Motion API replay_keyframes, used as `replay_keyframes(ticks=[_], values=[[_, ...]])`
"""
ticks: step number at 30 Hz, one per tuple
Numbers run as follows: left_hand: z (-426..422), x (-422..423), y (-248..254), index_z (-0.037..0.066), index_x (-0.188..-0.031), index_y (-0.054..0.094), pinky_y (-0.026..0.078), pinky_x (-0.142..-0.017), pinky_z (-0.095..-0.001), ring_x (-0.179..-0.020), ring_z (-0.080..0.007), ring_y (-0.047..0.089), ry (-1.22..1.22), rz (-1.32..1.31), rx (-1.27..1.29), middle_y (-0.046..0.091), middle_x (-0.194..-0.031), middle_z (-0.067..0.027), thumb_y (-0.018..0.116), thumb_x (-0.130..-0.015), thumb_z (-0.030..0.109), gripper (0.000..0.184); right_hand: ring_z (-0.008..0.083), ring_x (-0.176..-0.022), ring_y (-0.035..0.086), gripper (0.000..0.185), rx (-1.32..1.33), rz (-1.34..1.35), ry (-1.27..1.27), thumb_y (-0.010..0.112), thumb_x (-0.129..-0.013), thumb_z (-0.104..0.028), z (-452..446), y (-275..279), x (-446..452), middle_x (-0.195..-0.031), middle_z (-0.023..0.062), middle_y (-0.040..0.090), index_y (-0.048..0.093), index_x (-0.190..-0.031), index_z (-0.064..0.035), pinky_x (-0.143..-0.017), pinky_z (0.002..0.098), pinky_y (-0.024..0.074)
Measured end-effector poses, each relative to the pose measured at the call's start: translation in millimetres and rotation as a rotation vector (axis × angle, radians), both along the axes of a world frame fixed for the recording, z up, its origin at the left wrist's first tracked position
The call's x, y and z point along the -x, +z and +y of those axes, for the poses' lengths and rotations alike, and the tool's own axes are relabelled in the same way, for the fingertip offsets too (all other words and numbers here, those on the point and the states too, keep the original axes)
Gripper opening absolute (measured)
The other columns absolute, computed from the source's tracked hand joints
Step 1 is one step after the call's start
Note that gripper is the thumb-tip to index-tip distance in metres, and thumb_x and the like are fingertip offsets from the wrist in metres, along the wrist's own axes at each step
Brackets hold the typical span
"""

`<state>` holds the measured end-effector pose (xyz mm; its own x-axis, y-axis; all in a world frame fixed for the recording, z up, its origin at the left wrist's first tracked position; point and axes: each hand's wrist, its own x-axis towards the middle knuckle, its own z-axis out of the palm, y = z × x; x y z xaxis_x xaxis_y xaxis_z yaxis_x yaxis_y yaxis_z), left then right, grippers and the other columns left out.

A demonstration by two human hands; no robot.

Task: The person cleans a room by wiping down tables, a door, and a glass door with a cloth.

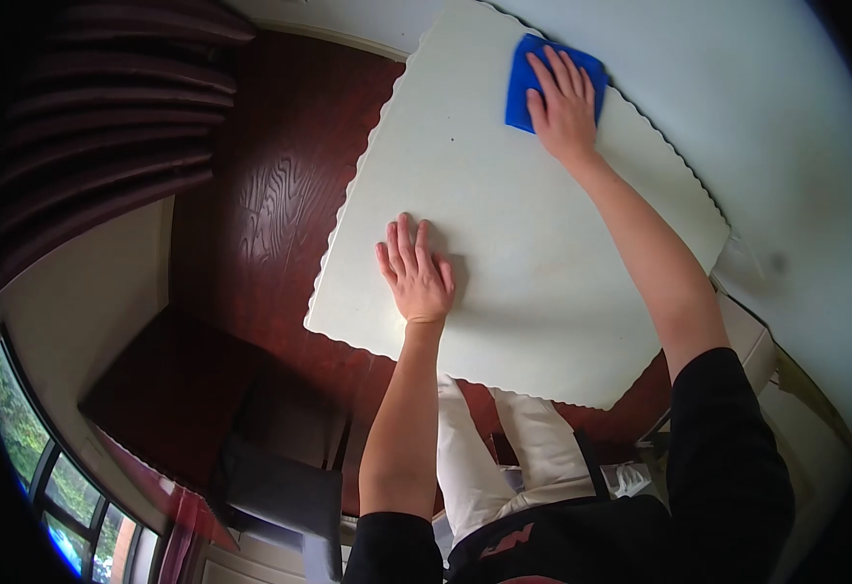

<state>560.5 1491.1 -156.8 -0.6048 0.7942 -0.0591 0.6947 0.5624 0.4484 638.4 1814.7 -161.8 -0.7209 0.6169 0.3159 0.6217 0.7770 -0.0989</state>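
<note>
My right hand (pixel 568 115) lies flat on a folded blue cloth (pixel 520 105), fingers stretched out and a little apart. The cloth rests at the far edge of a white table (pixel 513 224) with a scalloped border, close to the wall. My left hand (pixel 418 280) is pressed palm down on the bare tabletop nearer to me, its fingers spread, holding nothing. A small dark speck (pixel 452 139) shows on the surface between the two hands. The cloth's middle is hidden under my right palm.
The white wall (pixel 786 146) runs along the table's right side. Dark red wooden flooring (pixel 280 195) shows to the left, below a dark curtain (pixel 124 107). A grey chair (pixel 285 496) and a dark table (pixel 173 389) stand at lower left, near a window (pixel 71 487).
</note>
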Motion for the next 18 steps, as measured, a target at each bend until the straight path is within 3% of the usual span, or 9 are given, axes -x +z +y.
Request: replay_keyframes(ticks=[7, 10, 14, 18], values=[[-0.2, 0.5, -1.5, 0.006, -0.142, 0.045, 0.012, -0.121, -0.0514, -0.148, -0.0318, 0.024, -0.007, -0.009, -0.025, 0.031, -0.158, -0.0141, 0.049, -0.09, 0.019, 0.054, 0.0333, -0.142, 0.034, 0.05, 0.024, -0.041, -0.5, 0.044, -0.099, -0.029, -94.2, 2.2, -124.6, -0.152, 0.0136, 0.041, 0.046, -0.145, -0.0118, -0.116, 0.0518, 0.0205], [-2.4, 3.0, 0.8, 0.005, -0.143, 0.044, 0.011, -0.121, -0.0516, -0.148, -0.0326, 0.023, -0.034, 0.015, -0.001, 0.031, -0.158, -0.0159, 0.05, -0.091, 0.026, 0.057, 0.0338, -0.143, 0.032, 0.051, 0.038, -0.055, -0.682, 0.043, -0.099, -0.03, -149.0, -1.0, -138.6, -0.154, 0.0143, 0.038, 0.044, -0.146, -0.0116, -0.117, 0.0524, 0.0193], [-6.9, 8.3, 3.8, 0.002, -0.141, 0.045, 0.009, -0.121, -0.0526, -0.148, -0.0358, 0.023, -0.035, -0.117, -0.175, 0.033, -0.155, -0.0186, 0.053, -0.091, 0.041, 0.063, 0.0349, -0.145, 0.029, 0.053, 0.067, -0.016, -0.983, 0.043, -0.098, -0.032, -205.7, -12.0, -75.5, -0.155, 0.0155, 0.035, 0.043, -0.147, -0.0111, -0.117, 0.0531, 0.0178], [-21.4, 24.2, 8.3, 0.001, -0.137, 0.046, 0.012, -0.119, -0.0541, -0.144, -0.0409, 0.028, -0.085, -0.27, -0.421, 0.038, -0.15, -0.0225, 0.051, -0.094, 0.045, 0.062, 0.0361, -0.144, 0.028, 0.054, 0.098, 0.046, -0.79, 0.046, -0.096, -0.033, -215.2, -10.0, 36.4, -0.154, 0.0164, 0.036, 0.044, -0.145, -0.0116, -0.116, 0.0565, 0.0158]])
